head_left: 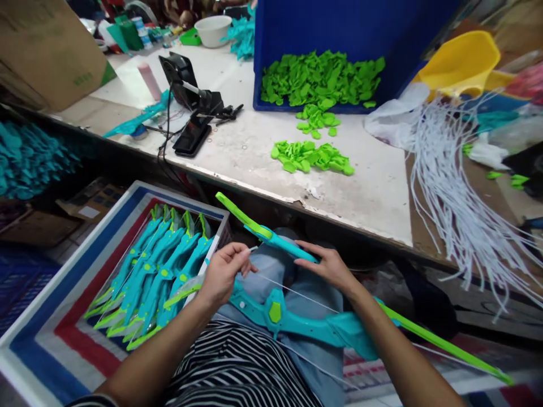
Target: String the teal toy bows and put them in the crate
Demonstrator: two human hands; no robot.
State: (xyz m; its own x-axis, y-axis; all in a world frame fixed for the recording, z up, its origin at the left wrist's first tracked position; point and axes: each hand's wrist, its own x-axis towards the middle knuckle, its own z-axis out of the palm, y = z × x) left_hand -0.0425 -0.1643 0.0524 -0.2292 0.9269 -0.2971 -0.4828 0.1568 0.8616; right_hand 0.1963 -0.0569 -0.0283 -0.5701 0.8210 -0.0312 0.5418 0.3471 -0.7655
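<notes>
Lap and thighs carry a teal bow, probably as a rest that frees the fingers for small work. The left hand brings thumb and forefinger together on what looks like a white string end. The right hand has its fingers on one side of a teal-and-green limb and the thumb on the other, pressed in on it, seemingly to steady it. Whether limb and bow are one piece cannot be told, since hands and forearms hide the joins.

Finished-looking bows lie side by side in a crate by the left arm, all slanting alike, likely to nest closely. Green pieces sit in front of a tipped blue bin, its mouth perhaps turned forward for easy reach.

The table has its front edge just beyond the limb's green end, so a forward swing could knock it. The crate's rim hems in the left elbow. Rightward, a long green tip runs past the right forearm, below hanging white cords; more room seems to lie that way.
</notes>
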